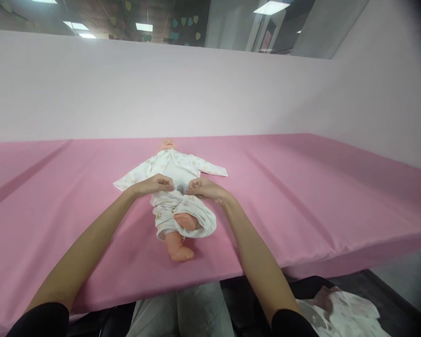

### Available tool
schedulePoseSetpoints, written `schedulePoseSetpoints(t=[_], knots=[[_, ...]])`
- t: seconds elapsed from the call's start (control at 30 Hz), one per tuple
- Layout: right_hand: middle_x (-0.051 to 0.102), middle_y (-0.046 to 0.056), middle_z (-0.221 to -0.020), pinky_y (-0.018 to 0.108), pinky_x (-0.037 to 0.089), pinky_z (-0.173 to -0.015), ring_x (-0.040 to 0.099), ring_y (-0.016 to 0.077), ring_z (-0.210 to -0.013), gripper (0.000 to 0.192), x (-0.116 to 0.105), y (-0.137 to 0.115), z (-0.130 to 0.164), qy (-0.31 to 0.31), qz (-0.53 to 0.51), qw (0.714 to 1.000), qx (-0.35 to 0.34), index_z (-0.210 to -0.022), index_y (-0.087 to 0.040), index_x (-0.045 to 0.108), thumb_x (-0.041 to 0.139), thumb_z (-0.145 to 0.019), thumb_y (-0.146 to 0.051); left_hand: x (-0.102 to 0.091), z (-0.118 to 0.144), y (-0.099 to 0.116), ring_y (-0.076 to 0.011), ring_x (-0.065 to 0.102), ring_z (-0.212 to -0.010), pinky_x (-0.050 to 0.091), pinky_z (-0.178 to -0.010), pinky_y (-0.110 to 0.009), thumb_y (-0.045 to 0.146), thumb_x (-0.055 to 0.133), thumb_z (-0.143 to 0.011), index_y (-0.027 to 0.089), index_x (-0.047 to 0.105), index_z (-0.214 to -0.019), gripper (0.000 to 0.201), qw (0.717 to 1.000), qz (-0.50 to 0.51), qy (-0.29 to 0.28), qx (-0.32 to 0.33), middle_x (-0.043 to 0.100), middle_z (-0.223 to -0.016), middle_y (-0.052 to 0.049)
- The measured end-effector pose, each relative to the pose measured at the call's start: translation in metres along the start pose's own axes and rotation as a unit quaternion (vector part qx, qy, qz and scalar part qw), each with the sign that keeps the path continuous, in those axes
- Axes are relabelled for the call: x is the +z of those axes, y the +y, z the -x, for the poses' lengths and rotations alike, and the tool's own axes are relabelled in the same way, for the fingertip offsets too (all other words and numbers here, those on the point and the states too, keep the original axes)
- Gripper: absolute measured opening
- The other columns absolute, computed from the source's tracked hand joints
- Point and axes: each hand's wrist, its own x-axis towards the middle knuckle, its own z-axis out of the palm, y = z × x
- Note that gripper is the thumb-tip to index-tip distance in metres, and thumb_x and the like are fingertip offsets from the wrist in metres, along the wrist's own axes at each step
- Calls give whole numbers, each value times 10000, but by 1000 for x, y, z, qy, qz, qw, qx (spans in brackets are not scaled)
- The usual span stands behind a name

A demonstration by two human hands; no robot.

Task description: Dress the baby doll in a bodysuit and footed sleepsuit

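Note:
A baby doll [178, 252] lies on its back on a pink-covered table, its bare feet toward me. It wears a white patterned top [147, 169] with the sleeves spread out, over a paler layer on the belly. White patterned trousers [164, 213] are bunched around its legs, one foot showing inside the wide right-hand leg opening. At the left of the waistband, my left hand [160, 182] is closed on the trousers' edge. My right hand [203, 187] pinches the same waistband on the right side. The doll's upper head is hard to make out.
The pink table cover [284, 196] reaches back to a white wall [161, 89] with a window [182, 23] above it. White patterned cloth [344, 311] lies at the lower right, below the table edge. My legs [182, 311] are under the front edge.

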Motion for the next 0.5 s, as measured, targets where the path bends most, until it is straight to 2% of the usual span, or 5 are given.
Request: schedulePoseSetpoints(t=[0.1, 0.23, 0.33, 0.5], knots=[[399, -83, -460, 208, 155, -413, 280, 41, -422, 343, -2, -1, 3, 1, 13, 1000, -8, -643, -167, 556, 805, -591, -396, 1, -1, -3, -65, 263, -523, 152, -486, -243, 473, 646, -740, 150, 524, -677, 351, 1000, 3, 18, -6, 359, -590, 45], [489, -41, -539, 214, 199, -407, 340, 59, -459, 349, 9, -5, 5, 9, 51, 998, -24, -790, -146, 683, 752, -652, -460, 6, -4, -6, -65, 276, -527, 162, -473, -231, 483, 624, -764, 151, 548, -752, 341, 999, -2, 33, -1, 374, -614, 43], [544, -16, -589, 218, 246, -422, 389, 71, -489, 343, 16, -5, 3, 28, 55, 998, -25, -793, -141, 694, 752, -655, -450, 10, -5, -6, -68, 292, -538, 186, -483, -222, 482, 604, -782, 151, 535, -752, 340, 999, -7, 46, 14, 363, -623, 44], [569, -21, -622, 223, 319, -489, 439, 74, -519, 340, 18, -2, 1, 0, -14, 1000, -26, -784, -142, 647, 797, -607, -391, 12, -4, -6, -66, 260, -532, 176, -487, -223, 495, 584, -791, 156, 487, -712, 362, 998, -17, 53, 13, 315, -614, 51]])
